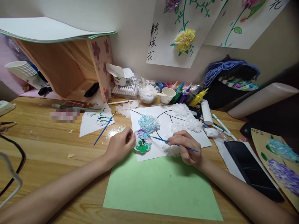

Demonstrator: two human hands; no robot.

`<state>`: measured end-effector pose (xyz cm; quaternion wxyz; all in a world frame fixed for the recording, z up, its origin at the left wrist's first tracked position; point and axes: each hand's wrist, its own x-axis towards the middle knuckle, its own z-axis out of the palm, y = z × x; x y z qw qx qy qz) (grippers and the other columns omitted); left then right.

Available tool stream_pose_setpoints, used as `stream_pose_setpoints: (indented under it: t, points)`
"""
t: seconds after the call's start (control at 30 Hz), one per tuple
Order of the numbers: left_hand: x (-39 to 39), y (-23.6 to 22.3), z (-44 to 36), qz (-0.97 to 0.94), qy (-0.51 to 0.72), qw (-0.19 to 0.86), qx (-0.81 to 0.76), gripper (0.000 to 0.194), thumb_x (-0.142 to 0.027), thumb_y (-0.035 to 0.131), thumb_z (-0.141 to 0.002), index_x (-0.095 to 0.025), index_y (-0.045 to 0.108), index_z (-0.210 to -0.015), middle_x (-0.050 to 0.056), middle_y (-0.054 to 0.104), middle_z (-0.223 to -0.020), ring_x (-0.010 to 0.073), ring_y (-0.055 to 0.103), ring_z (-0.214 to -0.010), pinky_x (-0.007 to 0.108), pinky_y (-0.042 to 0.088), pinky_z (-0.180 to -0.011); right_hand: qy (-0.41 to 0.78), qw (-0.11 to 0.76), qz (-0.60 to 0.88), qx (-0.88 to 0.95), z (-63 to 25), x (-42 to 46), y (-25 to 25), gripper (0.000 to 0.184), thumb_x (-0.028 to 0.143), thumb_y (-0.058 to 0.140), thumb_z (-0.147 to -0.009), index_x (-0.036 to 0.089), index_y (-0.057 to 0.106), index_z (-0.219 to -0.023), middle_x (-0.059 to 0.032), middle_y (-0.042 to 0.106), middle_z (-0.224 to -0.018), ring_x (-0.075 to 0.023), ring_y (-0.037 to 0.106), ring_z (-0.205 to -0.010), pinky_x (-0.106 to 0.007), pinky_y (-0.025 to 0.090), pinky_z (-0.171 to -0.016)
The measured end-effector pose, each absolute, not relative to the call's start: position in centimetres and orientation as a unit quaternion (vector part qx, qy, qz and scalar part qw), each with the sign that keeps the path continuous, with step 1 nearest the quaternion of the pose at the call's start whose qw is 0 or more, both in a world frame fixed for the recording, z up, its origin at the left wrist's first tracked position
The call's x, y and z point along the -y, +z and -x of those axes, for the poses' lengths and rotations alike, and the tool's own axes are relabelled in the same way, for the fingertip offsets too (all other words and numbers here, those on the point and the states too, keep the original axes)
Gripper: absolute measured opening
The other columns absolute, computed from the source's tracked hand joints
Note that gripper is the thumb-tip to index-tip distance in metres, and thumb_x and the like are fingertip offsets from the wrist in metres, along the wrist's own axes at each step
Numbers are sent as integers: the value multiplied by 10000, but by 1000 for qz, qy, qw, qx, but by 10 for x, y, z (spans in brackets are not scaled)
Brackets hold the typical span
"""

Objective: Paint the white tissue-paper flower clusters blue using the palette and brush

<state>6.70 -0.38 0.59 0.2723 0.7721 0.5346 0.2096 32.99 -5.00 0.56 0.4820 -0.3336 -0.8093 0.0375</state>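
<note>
My left hand (120, 143) pinches the edge of a small flower-shaped paint palette (143, 148) with purple, blue, black and green paint in its wells. In my right hand (186, 146) is a thin blue paintbrush (161, 139), its tip at the palette's upper right edge. Under both lies a white sheet (161, 115) with black drawn branches. Raised on that sheet are a light-blue paper flower (149, 123) and several white paper clusters (187, 123), one partly hidden by my right hand. A green sheet (161, 189) lies beneath, nearer me.
A second blue brush (104, 128) lies left, beside a paint-smeared paper (94, 123). Behind stand a paper cup (167, 95), a bowl of white scraps (148, 94) and paint bottles (184, 93). A black tablet-like object (251, 168) lies right; a peach box (70, 65) stands back left.
</note>
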Motion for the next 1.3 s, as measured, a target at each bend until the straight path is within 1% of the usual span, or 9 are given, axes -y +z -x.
stream_pose_setpoints:
  t: [0.2,0.5,0.6,0.7,0.8,0.93,1.03,1.1,1.3]
  points:
    - [5,4,-66,-774,217,266,-532,216,-367,424,-918,-217,468,-770,-17,581,-675,149,522,-613,270,331,-600,53,490,338,802,-329,50,10,312,159,404,-886,258,694,-944,-26,745,-758,-198,636,-685,-343,531,-606]
    - [3,5,-66,-765,216,286,-535,217,-366,427,-918,-215,460,-766,-20,565,-680,148,506,-622,274,321,-604,149,510,381,757,-334,48,2,310,234,399,-933,242,705,-886,-38,721,-787,-201,624,-753,-352,505,-667]
    - [4,5,-65,-761,218,292,-537,218,-367,426,-916,-215,461,-764,-21,562,-677,148,504,-622,273,321,-603,182,551,387,716,-337,44,0,307,259,402,-936,242,705,-889,-39,714,-796,-208,620,-786,-361,490,-707]
    - [3,4,-65,-760,220,297,-535,221,-374,424,-915,-216,462,-765,-22,561,-677,150,503,-624,275,323,-606,208,603,402,657,-342,33,4,272,298,436,-920,238,699,-889,-39,697,-809,-211,614,-781,-360,472,-701]
    - [2,2,-65,-758,220,303,-535,228,-383,426,-911,-217,462,-759,-20,559,-678,154,503,-630,277,323,-610,205,623,429,621,-349,18,11,223,309,480,-899,233,689,-880,-27,687,-826,-200,626,-782,-346,467,-715]
    - [1,1,-65,-757,217,309,-534,231,-390,425,-907,-219,457,-756,-20,555,-669,156,500,-626,278,321,-607,175,597,459,635,-357,8,13,209,302,481,-907,229,671,-861,-22,681,-828,-193,642,-801,-336,475,-723]
    - [1,1,-66,-759,211,310,-532,230,-391,427,-905,-220,453,-754,-22,552,-661,156,498,-619,277,315,-602,130,567,466,667,-359,10,8,211,306,477,-920,229,665,-859,-27,672,-830,-196,627,-824,-349,473,-758]
    - [1,1,-66,-761,207,309,-531,228,-388,428,-903,-219,453,-752,-22,553,-661,156,499,-620,277,312,-601,108,553,462,685,-359,12,4,213,303,470,-927,229,660,-867,-33,670,-839,-199,615,-830,-353,468,-755]
    - [1,2,-66,-761,201,310,-533,230,-384,427,-905,-219,451,-747,-23,554,-661,156,502,-621,277,313,-601,87,535,456,706,-357,13,1,205,258,458,-935,230,655,-884,-39,680,-862,-204,626,-865,-368,479,-789]
